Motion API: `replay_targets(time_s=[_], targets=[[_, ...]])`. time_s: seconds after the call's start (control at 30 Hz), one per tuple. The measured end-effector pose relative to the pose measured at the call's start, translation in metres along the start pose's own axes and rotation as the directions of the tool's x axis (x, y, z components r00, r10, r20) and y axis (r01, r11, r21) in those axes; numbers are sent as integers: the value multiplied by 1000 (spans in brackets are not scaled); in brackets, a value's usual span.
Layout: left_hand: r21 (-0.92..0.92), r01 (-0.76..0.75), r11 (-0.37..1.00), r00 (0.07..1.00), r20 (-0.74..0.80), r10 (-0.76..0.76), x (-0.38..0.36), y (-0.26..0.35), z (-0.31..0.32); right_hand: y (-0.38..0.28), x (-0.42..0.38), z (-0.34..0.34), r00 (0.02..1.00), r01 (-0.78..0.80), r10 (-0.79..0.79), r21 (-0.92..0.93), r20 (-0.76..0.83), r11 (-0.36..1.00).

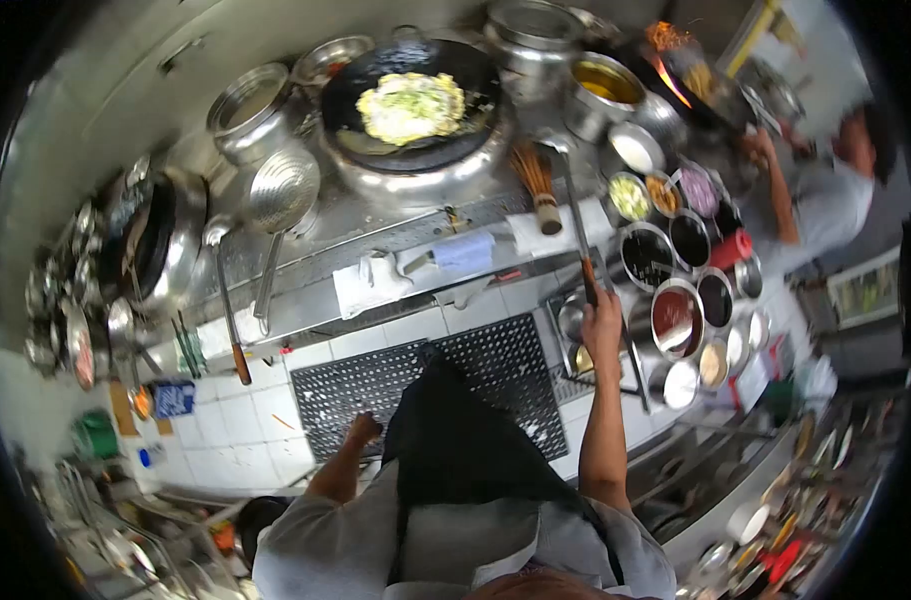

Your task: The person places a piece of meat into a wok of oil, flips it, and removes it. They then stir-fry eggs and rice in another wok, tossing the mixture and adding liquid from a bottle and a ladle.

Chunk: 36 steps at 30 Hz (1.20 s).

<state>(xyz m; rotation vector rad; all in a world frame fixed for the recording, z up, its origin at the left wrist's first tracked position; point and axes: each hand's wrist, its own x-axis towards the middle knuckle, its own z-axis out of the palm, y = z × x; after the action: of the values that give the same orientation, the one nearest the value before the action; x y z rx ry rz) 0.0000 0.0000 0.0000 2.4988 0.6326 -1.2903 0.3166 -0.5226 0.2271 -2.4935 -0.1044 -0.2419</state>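
My right hand (601,318) is stretched forward and grips the wooden end of a long-handled ladle (575,215). The ladle's head lies at the rim of the big black wok (475,70). A flat yellow-green omelette (411,106) sits in the middle of that wok. My left hand (363,428) hangs low by my hip over the black floor mat (495,360), fingers curled into a fist with nothing seen in it.
Several sauce and seasoning bowls (677,318) crowd the counter to the right. A bamboo brush (538,185), a perforated skimmer (283,190), a second ladle (227,300) and white cloths (370,282) lie on the steel ledge. Another person (825,195) works a flaming wok (675,60) at far right.
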Motion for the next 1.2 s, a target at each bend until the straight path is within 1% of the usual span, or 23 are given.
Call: replay_targets(time_s=[0.03,0.07,0.1,0.17,0.23,0.3,0.33,0.47,0.5,0.53,0.6,0.63,0.67,0.7,0.77,0.83,0.87,0.9,0.97,1.0,1.1,1.13,1.2], targets=[[-102,-17,995,997,-82,9,5,0,18,3,23,9,1000,15,-14,-41,24,999],[192,-255,948,963,-33,266,2,11,22,11,42,20,1000,15,-14,-38,15,999],[353,-569,742,814,115,569,17,45,40,-12,87,10,998,46,-35,-197,56,979],[242,-616,750,723,-205,660,20,16,37,-42,119,39,977,-161,194,-286,92,945],[151,-439,886,791,-402,461,33,0,47,-1,149,72,998,21,-24,-48,-54,999],[43,-327,944,822,-479,307,35,6,49,-65,147,32,970,-239,219,243,109,940],[-2,-300,954,840,-474,263,21,6,41,-60,143,26,988,-152,143,220,56,964],[101,-235,967,884,-391,256,19,2,57,-167,156,-26,958,-285,246,392,148,874],[161,-210,964,891,-374,256,28,-4,72,-155,174,-29,997,-74,61,265,57,961],[58,-255,965,864,-434,254,33,-10,81,-144,191,-32,991,130,-127,103,-36,986],[-203,-127,971,927,-372,43,47,-6,79,-168,222,-29,886,452,-462,-152,-32,879],[-388,-15,922,949,-297,-110,60,-5,76,-194,231,-32,877,480,-478,-87,44,873],[-558,104,823,945,-204,-257,74,-4,67,-187,251,-23,870,469,-422,-163,257,868],[-554,6,832,890,-377,-257,52,-2,44,-182,277,-16,832,476,-331,-268,445,838],[-701,-73,709,772,-490,-405,41,7,29,-200,293,-11,719,667,-562,-180,409,723],[-966,-179,184,706,-256,-660,-38,47,-33,-199,311,-25,677,694,-620,-63,398,717],[-975,-218,37,699,-182,-691,-60,64,-43,-188,321,-25,732,636,-554,-105,397,765],[-961,-254,-109,676,-95,-731,-85,75,-38,-171,325,-11,679,704,-694,56,239,708],[-956,-275,-102,509,-54,-859,-86,116,13,-186,330,-11,842,514,-461,-156,278,844],[-956,-247,-157,488,17,-872,-107,148,26,-188,337,-3,833,537,-489,-168,258,827],[-969,-86,-233,387,183,-904,-129,226,82,-206,332,9,643,764,-752,-188,142,617],[-964,-90,-249,449,184,-874,-142,250,102,-212,330,13,589,802,-800,-199,114,562],[-869,-144,-473,497,349,-795,-176,284,108,-224,328,15,494,854,-868,-221,58,471]])
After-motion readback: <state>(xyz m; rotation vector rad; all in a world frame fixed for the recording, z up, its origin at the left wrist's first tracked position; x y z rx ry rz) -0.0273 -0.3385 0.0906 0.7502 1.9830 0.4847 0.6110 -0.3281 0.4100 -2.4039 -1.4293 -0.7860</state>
